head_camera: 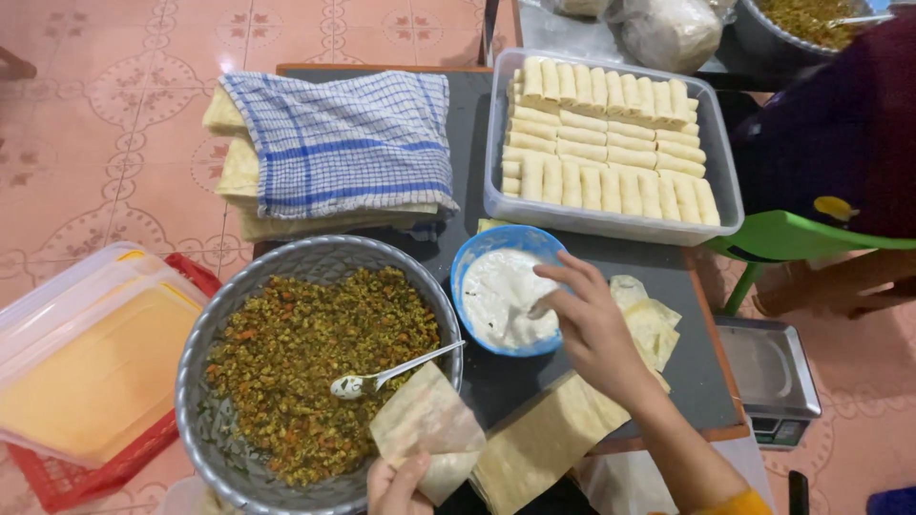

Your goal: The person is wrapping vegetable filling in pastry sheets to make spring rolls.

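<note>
Head view: the left hand (399, 486), low at the frame's bottom edge, has its fingers (412, 474) pinched together on a partly folded pastry wrapper (426, 429), which it holds just over the near rim of the grey bowl (196, 334). That bowl is full of a green-brown minced filling (305, 362), and a metal spoon (386, 374) rests in it with its handle leaning on the rim. The right hand (592, 329) reaches out to the small blue bowl (475, 250) of white paste (501, 296); its fingers are loosely spread and hold nothing, the forefinger tip dipping into the paste.

On the dark desk (477, 124) under the right forearm lie more flat wrappers (544, 439). Farther off, a clear plastic tray (727, 191) holds neat rows of finished rolls (601, 143), and a blue checked cloth (343, 143) covers another stack of wrappers (239, 172).

Judging from this, the step in hand looks like sealing: paste is being picked up on a fingertip for the wrapper in the left hand. The next move would call for carrying the pasted finger across to the wrapper's loose edge, smearing it thinly, and pressing the flap shut while the left hand keeps the fold tight.
</note>
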